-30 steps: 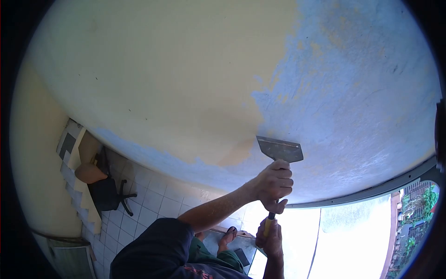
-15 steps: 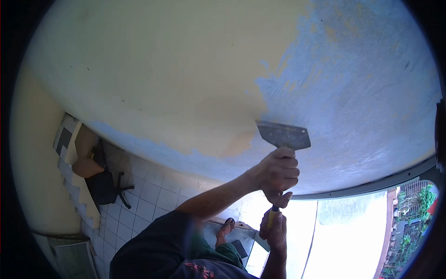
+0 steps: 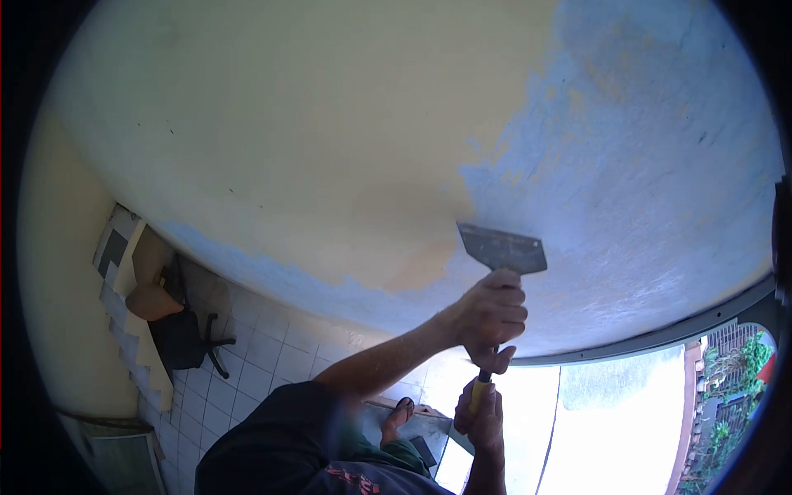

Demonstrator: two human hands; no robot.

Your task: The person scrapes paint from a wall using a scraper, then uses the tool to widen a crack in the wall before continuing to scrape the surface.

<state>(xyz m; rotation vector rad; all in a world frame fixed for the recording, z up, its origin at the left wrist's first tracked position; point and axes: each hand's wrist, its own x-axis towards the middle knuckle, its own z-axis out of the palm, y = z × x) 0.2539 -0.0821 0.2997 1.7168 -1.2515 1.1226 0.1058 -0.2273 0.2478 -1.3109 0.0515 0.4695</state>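
A wide-bladed scraper (image 3: 503,251) has its blade edge against the wall (image 3: 396,148), where cream paint meets exposed pale blue. My left hand (image 3: 493,312) is closed round the upper part of its handle, just below the blade. Lower down, my right hand (image 3: 481,417) grips the yellow-and-black end of the same handle. The wall shows ragged cream paint on the left and blue with yellowish patches on the right. A tan patch lies just left of the blade.
At the lower left stand a black chair base (image 3: 216,342) and stepped stairs (image 3: 136,326) by the tiled floor (image 3: 264,355). A grey metal frame (image 3: 643,337) edges the wall at right, with a bright opening and plants (image 3: 747,363) beyond. My sandalled foot (image 3: 401,412) shows below.
The view has shifted slightly, so the wall marks sit a little lower. The scraper blade and both hands appear slightly lower and to the left, with both grips kept.
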